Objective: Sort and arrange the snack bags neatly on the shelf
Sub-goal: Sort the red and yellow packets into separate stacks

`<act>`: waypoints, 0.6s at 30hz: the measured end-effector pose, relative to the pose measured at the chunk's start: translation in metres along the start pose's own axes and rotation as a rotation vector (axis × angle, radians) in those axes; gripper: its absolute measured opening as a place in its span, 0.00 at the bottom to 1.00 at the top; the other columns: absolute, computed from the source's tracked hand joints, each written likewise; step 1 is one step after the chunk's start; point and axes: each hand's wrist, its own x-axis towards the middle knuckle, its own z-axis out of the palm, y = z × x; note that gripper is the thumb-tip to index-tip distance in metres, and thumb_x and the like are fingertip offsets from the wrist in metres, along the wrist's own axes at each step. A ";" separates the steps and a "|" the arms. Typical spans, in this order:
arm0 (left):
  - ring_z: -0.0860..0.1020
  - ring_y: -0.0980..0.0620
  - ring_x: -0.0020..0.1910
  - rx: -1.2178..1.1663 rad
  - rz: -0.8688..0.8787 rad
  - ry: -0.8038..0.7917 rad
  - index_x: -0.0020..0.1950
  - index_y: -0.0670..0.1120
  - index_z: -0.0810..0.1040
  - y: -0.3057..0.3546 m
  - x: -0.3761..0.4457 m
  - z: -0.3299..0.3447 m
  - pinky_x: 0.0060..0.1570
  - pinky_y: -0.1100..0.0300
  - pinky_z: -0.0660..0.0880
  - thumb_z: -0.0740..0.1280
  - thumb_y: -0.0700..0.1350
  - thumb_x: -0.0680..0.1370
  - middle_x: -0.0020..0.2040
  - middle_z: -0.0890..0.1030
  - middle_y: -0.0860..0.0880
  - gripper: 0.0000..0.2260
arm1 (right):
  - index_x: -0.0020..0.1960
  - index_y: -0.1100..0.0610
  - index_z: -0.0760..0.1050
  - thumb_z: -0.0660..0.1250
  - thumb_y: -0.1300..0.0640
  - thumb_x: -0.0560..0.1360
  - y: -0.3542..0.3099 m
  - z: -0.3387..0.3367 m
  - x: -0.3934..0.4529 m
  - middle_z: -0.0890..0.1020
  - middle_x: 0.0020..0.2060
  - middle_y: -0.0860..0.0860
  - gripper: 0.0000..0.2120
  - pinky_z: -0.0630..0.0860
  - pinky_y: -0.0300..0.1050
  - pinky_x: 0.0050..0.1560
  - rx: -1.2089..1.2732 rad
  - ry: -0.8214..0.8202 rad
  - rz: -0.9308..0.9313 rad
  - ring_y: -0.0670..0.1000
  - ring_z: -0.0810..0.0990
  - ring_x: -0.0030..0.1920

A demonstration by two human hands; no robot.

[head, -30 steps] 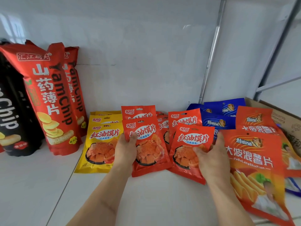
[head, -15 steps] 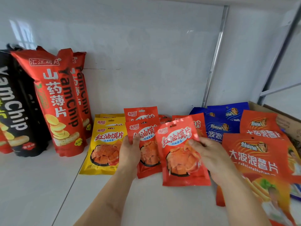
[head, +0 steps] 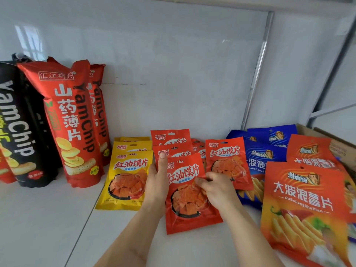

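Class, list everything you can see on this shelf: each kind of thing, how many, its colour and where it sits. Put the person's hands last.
YamChip bags: at least two red, standing far left.
Black YamChip bag: one in full view, left edge.
Yellow pouches: at least three, stacked left of centre.
Red pouches: several, centre.
Blue bags: about three, right rear.
Orange bags: at least two, right front.
Box: one brown, far right.
Left hand: holding red pouches.
Right hand: on the front red pouch.

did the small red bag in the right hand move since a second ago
Yes. The red bag under the right hand went left, from beside the orange chip bag onto the red stack next to the yellow bags.
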 end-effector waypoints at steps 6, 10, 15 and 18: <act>0.86 0.50 0.48 0.055 0.016 0.045 0.64 0.52 0.76 -0.003 0.008 -0.001 0.51 0.47 0.83 0.67 0.53 0.81 0.54 0.85 0.51 0.13 | 0.51 0.52 0.78 0.68 0.43 0.77 -0.005 -0.009 0.000 0.81 0.46 0.43 0.13 0.74 0.45 0.48 -0.152 0.119 -0.016 0.47 0.79 0.48; 0.85 0.50 0.49 0.094 0.045 0.080 0.62 0.53 0.74 -0.003 0.014 -0.005 0.49 0.49 0.83 0.66 0.51 0.82 0.53 0.84 0.52 0.09 | 0.67 0.52 0.72 0.65 0.39 0.77 -0.001 -0.031 0.010 0.75 0.63 0.53 0.24 0.72 0.53 0.59 -0.345 0.499 0.027 0.56 0.73 0.63; 0.85 0.50 0.49 0.098 0.034 0.097 0.64 0.52 0.74 -0.004 0.017 -0.007 0.46 0.50 0.83 0.66 0.51 0.82 0.53 0.84 0.51 0.11 | 0.78 0.54 0.55 0.63 0.29 0.72 0.013 -0.040 0.024 0.63 0.75 0.58 0.44 0.61 0.60 0.71 -0.603 0.451 0.261 0.62 0.61 0.74; 0.84 0.50 0.48 0.099 0.021 0.094 0.63 0.53 0.73 -0.003 0.017 -0.006 0.42 0.55 0.82 0.66 0.50 0.82 0.53 0.83 0.51 0.10 | 0.79 0.55 0.51 0.65 0.29 0.71 0.016 -0.040 0.028 0.64 0.74 0.58 0.48 0.61 0.58 0.71 -0.622 0.440 0.285 0.61 0.62 0.74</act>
